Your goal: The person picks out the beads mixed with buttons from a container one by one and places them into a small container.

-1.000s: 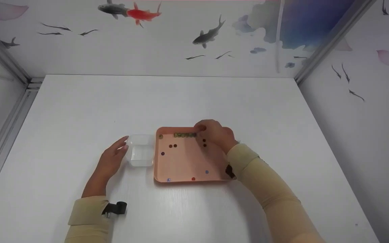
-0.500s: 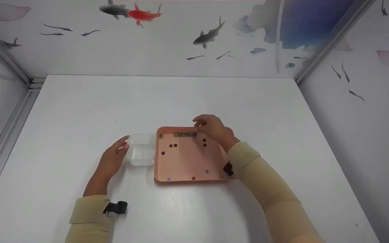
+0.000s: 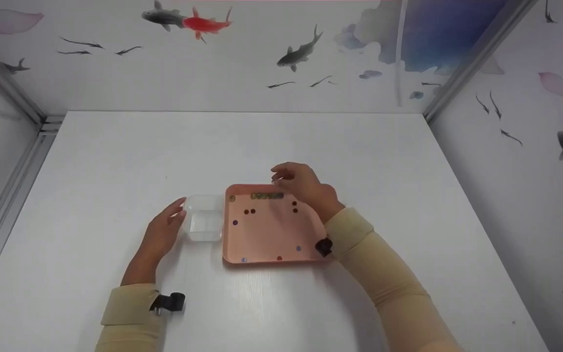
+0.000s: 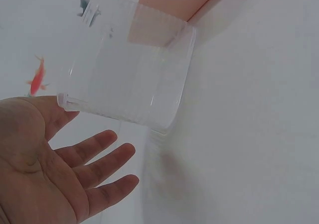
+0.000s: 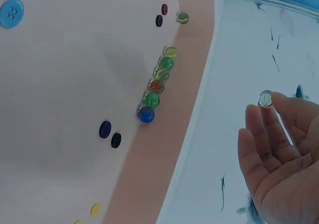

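Observation:
My right hand (image 3: 303, 185) pinches a clear glass marble (image 5: 265, 99) between thumb and fingertips, above the far rim of the pink tray (image 3: 267, 237). Inside the tray, along its far side, several coloured marbles (image 5: 156, 86) lie in a row, a blue one at one end. Another marble (image 5: 183, 18) sits apart, in the far left corner. At the tray's left stands a clear plastic box (image 3: 205, 220). My left hand (image 3: 163, 230) is at the box's left side, fingers loosely extended, with fingertips right at its rim.
Buttons lie scattered in the tray: a large light-blue button (image 5: 11, 13), dark buttons (image 5: 105, 129), a red button (image 5: 164, 9) and a yellow button (image 5: 95, 209). The white table (image 3: 242, 146) ends at walls (image 3: 242, 63) printed with fish.
My right hand has risen from the end of the marble row, moving back and slightly left with the marble in its fingers. The left hand and the box stay in place.

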A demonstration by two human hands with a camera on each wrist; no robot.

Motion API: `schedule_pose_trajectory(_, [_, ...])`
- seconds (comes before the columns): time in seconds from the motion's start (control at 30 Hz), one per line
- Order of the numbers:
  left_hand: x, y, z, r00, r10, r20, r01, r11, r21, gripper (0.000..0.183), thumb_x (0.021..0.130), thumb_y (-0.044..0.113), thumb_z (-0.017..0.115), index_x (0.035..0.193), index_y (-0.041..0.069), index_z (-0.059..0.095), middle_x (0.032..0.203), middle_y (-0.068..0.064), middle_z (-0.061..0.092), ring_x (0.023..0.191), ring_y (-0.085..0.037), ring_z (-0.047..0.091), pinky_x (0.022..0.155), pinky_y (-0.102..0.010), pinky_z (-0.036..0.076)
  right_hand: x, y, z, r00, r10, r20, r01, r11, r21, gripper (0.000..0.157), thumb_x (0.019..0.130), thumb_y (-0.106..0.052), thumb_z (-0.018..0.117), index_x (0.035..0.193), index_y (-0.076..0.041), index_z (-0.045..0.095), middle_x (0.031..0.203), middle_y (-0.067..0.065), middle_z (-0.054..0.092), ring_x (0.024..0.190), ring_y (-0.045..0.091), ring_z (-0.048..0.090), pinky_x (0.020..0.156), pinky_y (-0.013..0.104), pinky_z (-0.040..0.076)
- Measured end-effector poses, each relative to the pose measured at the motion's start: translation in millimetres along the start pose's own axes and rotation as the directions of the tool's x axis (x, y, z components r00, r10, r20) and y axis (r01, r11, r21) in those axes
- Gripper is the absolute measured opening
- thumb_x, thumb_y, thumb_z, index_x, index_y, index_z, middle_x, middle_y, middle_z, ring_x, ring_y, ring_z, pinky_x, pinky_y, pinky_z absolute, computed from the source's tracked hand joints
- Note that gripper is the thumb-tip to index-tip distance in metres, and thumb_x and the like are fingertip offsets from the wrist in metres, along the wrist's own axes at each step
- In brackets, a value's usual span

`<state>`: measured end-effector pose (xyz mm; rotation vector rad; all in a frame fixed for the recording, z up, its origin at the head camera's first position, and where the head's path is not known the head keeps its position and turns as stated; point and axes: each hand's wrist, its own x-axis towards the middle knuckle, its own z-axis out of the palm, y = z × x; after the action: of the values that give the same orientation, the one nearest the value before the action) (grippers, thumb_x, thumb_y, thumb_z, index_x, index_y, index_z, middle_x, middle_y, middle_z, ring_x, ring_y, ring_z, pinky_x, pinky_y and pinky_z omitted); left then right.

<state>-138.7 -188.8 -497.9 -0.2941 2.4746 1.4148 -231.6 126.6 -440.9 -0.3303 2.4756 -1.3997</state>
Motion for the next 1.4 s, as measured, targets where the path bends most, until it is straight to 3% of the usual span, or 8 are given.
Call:
schedule_pose_trajectory(0.43, [0.5,-1.7,-0.4,1.0,0.022,0.007,-0.022,1.0,0.014,0.053,0.106,0.034,0.035,0.155,0.018,0.023,0.152,-0.019,0.034,0.139,-0.041,0.032,0.107,-0.056,0.035,-4.3,-12.9,15.9,0.996,-0.085,-0.016,0.085,0.996,-0.02,0.03,0.095,-0.005,0.061,0.124,-0.002,0.062,0.11,0.014,0.067,0.105,0.026,0.064,0.085,0.035,0.054])
schedule_pose_trajectory(1.0, [-1.1,-3.5,-0.2,0.999,0.038,-0.007,-0.037,0.999,0.032,0.053,0.106,0.033,0.036,0.154,0.017,0.024,0.152,-0.019,0.034,0.139,-0.04,0.033,0.109,-0.056,0.032,-1.3,-24.2,40.7,0.996,-0.076,0.045,0.076,0.997,-0.003,0.03,0.094,-0.007,0.063,0.124,-0.006,0.064,0.109,0.01,0.068,0.101,0.021,0.066,0.086,0.029,0.055])
schedule_pose_trajectory(1.13, [-1.8,-2.3,0.2,0.999,0.038,-0.008,-0.038,0.999,0.033,0.053,0.106,0.034,0.035,0.154,0.017,0.024,0.152,-0.018,0.035,0.138,-0.04,0.034,0.108,-0.056,0.033,-0.4,-28.6,47.6,0.997,-0.042,0.059,0.042,0.999,-0.013,0.029,0.093,-0.009,0.064,0.122,-0.009,0.065,0.108,0.007,0.068,0.1,0.018,0.065,0.086,0.027,0.054])
schedule_pose_trajectory(1.4, [-3.0,1.7,0.1,0.999,0.04,-0.003,-0.04,0.999,0.037,0.053,0.106,0.033,0.035,0.154,0.016,0.023,0.152,-0.019,0.034,0.139,-0.04,0.033,0.109,-0.055,0.033,-0.9,-32.3,59.7,0.992,-0.069,0.104,0.066,0.997,0.035,0.029,0.094,-0.008,0.063,0.122,-0.004,0.064,0.108,0.006,0.067,0.104,0.02,0.062,0.086,0.03,0.053])
